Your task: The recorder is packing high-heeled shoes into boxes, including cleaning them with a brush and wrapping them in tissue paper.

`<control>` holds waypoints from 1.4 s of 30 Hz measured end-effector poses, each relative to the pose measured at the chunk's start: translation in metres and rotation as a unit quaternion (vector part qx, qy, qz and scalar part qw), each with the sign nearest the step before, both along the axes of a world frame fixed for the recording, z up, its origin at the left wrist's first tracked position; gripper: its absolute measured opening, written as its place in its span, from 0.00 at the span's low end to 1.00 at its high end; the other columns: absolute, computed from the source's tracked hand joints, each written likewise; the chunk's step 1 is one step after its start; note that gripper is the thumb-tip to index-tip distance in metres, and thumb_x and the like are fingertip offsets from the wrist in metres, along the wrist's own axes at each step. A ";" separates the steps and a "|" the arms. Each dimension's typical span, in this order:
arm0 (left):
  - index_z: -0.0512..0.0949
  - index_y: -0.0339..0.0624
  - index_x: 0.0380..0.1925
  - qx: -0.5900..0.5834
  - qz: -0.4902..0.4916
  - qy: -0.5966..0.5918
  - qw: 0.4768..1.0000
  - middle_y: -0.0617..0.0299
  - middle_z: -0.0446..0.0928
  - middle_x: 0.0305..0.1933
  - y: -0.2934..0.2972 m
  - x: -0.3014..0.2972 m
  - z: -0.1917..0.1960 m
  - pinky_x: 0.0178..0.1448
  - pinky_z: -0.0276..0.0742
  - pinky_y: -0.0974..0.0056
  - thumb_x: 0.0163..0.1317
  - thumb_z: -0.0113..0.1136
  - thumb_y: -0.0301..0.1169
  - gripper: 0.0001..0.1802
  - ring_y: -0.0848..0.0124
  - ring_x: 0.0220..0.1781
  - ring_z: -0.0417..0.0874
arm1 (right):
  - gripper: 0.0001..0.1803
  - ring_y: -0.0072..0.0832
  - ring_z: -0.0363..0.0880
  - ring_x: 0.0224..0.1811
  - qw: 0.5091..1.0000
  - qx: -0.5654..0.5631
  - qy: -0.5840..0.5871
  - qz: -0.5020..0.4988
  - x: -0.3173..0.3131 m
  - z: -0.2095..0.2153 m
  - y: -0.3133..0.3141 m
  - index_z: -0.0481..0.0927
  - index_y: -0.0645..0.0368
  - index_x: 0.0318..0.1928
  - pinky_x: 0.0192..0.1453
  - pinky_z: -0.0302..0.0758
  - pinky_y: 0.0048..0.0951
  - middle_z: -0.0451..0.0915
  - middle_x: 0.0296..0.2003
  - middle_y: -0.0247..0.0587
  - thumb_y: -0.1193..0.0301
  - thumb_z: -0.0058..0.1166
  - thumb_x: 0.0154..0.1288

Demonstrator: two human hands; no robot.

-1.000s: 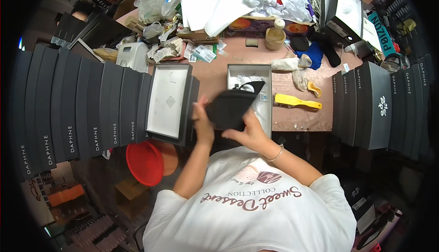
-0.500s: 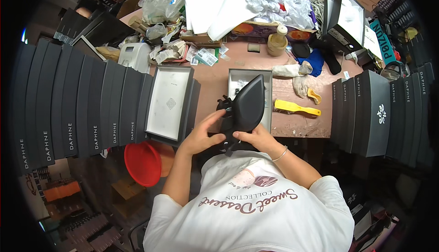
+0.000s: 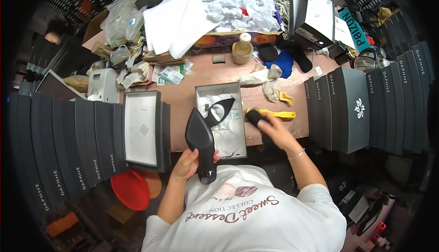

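My left hand (image 3: 186, 164) is closed around a black pointed-toe shoe (image 3: 200, 132), its smooth sole facing up and its toe pointing away from me. Beside that sole, a second black pointed shoe part (image 3: 227, 106) with a pale inside shows over the open grey shoebox (image 3: 198, 97). Whether it rests in the box or is held along with the first I cannot tell. My right hand (image 3: 277, 132) grips a rounded black object (image 3: 254, 117) just right of the box; its kind is unclear. That object partly covers a yellow-handled brush (image 3: 286, 114) on the table.
A pale-lined box lid (image 3: 143, 128) lies left of the shoebox. Dark shoeboxes stand in rows at left (image 3: 64, 147) and right (image 3: 350, 110). Farther back are a jar (image 3: 242, 51), a blue cloth (image 3: 282, 62), white paper sheets (image 3: 178, 21) and crumpled tissue (image 3: 240, 10). A red bin (image 3: 130, 189) stands below.
Both hands were on the black shoe; now only my left holds it, lower and closer to me. My right hand has moved right onto the black object. The whole view has shifted too.
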State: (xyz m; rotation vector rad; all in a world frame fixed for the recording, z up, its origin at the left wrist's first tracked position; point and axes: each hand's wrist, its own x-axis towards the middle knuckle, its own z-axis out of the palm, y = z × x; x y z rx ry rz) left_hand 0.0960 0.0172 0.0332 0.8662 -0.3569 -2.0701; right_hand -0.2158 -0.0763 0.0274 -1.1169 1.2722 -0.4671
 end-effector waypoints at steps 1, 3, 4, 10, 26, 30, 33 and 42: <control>0.69 0.30 0.52 -0.010 -0.028 -0.017 0.999 0.46 0.76 0.48 -0.004 -0.001 0.001 0.56 0.75 0.55 0.64 0.57 0.43 0.27 0.57 0.50 0.80 | 0.22 0.24 0.72 0.45 0.995 -0.047 0.003 -0.083 -0.005 -0.004 -0.018 0.71 0.63 0.56 0.49 0.69 0.27 0.75 0.44 0.43 0.65 0.54 0.65; 0.69 0.30 0.52 -0.032 -0.082 -0.055 0.995 0.49 0.77 0.47 -0.013 -0.004 0.002 0.53 0.77 0.58 0.65 0.56 0.41 0.25 0.61 0.48 0.81 | 0.21 0.26 0.70 0.46 0.969 -0.151 0.029 -0.195 -0.022 -0.042 -0.063 0.73 0.63 0.55 0.50 0.68 0.26 0.73 0.46 0.45 0.66 0.55 0.64; 0.69 0.31 0.52 -0.036 -0.086 -0.069 0.993 0.49 0.77 0.47 -0.021 -0.008 0.005 0.52 0.77 0.59 0.65 0.57 0.40 0.24 0.62 0.47 0.81 | 0.21 0.28 0.70 0.47 0.951 -0.206 0.053 -0.225 -0.032 -0.070 -0.091 0.75 0.63 0.54 0.52 0.67 0.27 0.72 0.46 0.46 0.66 0.55 0.63; 0.71 0.30 0.50 -0.051 -0.136 -0.140 0.979 0.52 0.78 0.44 -0.071 -0.020 0.015 0.53 0.76 0.62 0.66 0.56 0.38 0.21 0.66 0.46 0.80 | 0.18 0.41 0.71 0.47 0.797 -0.466 0.307 -0.229 -0.040 -0.118 -0.228 0.79 0.60 0.51 0.52 0.68 0.36 0.71 0.43 0.48 0.68 0.57 0.61; 0.74 0.35 0.36 -0.081 -0.158 -0.202 0.963 0.65 0.76 0.27 -0.098 -0.034 0.001 0.34 0.76 0.69 0.60 0.63 0.28 0.09 0.77 0.30 0.78 | 0.10 0.35 0.77 0.39 0.865 -0.438 0.016 0.246 0.097 0.029 -0.064 0.80 0.55 0.34 0.44 0.73 0.37 0.75 0.30 0.39 0.70 0.65 0.50; 0.79 0.34 0.34 -0.061 -0.236 -0.247 0.938 0.65 0.80 0.31 -0.062 -0.047 0.007 0.40 0.75 0.71 0.57 0.66 0.30 0.10 0.79 0.33 0.78 | 0.08 0.34 0.77 0.32 0.900 -0.429 0.070 -0.011 0.082 -0.053 -0.108 0.80 0.60 0.34 0.34 0.73 0.30 0.74 0.28 0.38 0.72 0.63 0.54; 0.79 0.34 0.36 -0.103 -0.187 -0.260 0.942 0.63 0.80 0.34 -0.051 -0.048 0.007 0.42 0.76 0.71 0.57 0.66 0.29 0.11 0.78 0.35 0.79 | 0.26 0.27 0.76 0.35 0.976 -0.185 0.041 -0.108 0.038 -0.099 -0.141 0.74 0.61 0.52 0.40 0.72 0.26 0.77 0.32 0.38 0.69 0.65 0.53; 0.77 0.33 0.42 -0.050 -0.128 -0.251 0.958 0.59 0.81 0.39 -0.039 -0.012 0.011 0.45 0.80 0.69 0.59 0.64 0.25 0.12 0.75 0.39 0.82 | 0.55 0.38 0.74 0.51 0.977 -0.152 0.146 0.035 0.001 -0.136 -0.273 0.51 0.58 0.71 0.58 0.70 0.34 0.75 0.50 0.53 0.69 0.72 0.44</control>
